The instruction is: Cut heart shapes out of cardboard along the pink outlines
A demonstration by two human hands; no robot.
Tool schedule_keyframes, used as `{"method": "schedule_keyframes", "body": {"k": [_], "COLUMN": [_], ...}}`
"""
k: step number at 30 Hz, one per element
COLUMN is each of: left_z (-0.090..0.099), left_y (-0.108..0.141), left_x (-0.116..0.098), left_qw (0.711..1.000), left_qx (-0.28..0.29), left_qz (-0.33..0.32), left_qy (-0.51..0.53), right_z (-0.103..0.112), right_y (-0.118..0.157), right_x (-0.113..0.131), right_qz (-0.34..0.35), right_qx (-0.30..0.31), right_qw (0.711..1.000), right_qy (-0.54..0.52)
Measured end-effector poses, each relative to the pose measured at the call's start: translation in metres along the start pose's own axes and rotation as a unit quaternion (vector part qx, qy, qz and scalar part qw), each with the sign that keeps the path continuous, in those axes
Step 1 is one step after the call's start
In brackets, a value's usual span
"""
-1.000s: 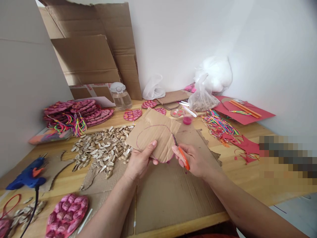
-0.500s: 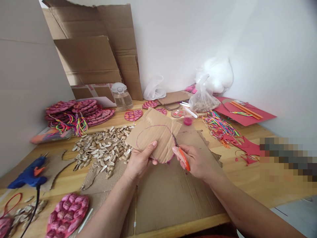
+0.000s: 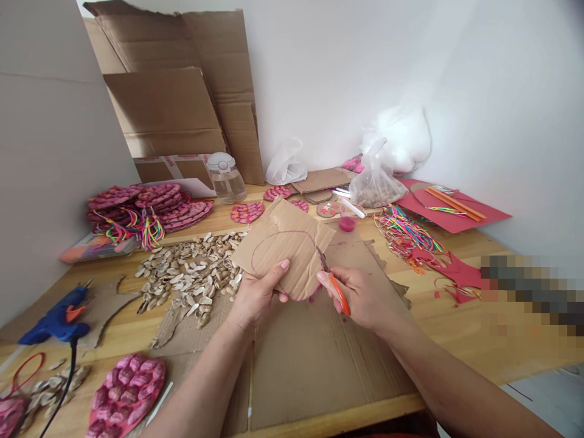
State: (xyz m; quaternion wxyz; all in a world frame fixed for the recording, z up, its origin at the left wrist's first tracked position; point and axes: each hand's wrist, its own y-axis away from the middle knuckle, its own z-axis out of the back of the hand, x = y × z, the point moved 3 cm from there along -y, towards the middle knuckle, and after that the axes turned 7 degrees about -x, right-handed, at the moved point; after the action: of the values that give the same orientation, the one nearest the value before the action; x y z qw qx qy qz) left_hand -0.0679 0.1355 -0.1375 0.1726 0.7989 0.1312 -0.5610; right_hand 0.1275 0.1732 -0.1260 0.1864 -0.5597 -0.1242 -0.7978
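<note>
Cut barely advanced: behind the worktop's front edge (image 3: pixel 347 416), the left hand (image 3: pixel 256 297) pinches cardboard (image 3: pixel 292 252); the right hand (image 3: pixel 360 293) grips orange-handled scissors (image 3: pixel 340 296) at the drawn outline (image 3: pixel 283 233).

A wooden table (image 3: pixel 451 322) carried a flat cardboard sheet (image 3: pixel 314 365) at its front center and loose peanut shells (image 3: pixel 55 384) near its left front corner. Toward the back stood a clear water bottle (image 3: pixel 229 184), a bumpy pink disc (image 3: pixel 247 212) nearby; colorful strings (image 3: pixel 406 228) lay farther right, beside red paper (image 3: pixel 483 210).
</note>
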Motion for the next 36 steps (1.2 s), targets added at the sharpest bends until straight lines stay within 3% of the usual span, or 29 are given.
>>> {"method": "schedule_keyframes", "body": {"k": [5,13,24,36], "left_z": [0.0,-0.002,-0.002,-0.002], "left_y": [-0.002,0.002,0.001,0.001], "left_x": [-0.001,0.002,0.004,0.003], "left_qw": [1.0,1.0,1.0,1.0], "left_qx": [0.004,0.018,0.023,0.009], "left_qz": [-0.004,0.013,0.002,0.011], "left_qy": [0.0,-0.004,-0.014,-0.016], "right_z": [-0.001,-0.006,-0.003,-0.004], "right_y": [0.001,-0.002,-0.001,-0.001], "right_x": [-0.001,-0.011,-0.009,-0.012], "right_qz": [-0.008,-0.048,-0.061,-0.022], "right_qx": [-0.009,0.029,0.026,-0.016], "right_qw": [1.0,0.996,0.996,0.999], "right_qy": [0.012,-0.073,-0.06,-0.019]}}
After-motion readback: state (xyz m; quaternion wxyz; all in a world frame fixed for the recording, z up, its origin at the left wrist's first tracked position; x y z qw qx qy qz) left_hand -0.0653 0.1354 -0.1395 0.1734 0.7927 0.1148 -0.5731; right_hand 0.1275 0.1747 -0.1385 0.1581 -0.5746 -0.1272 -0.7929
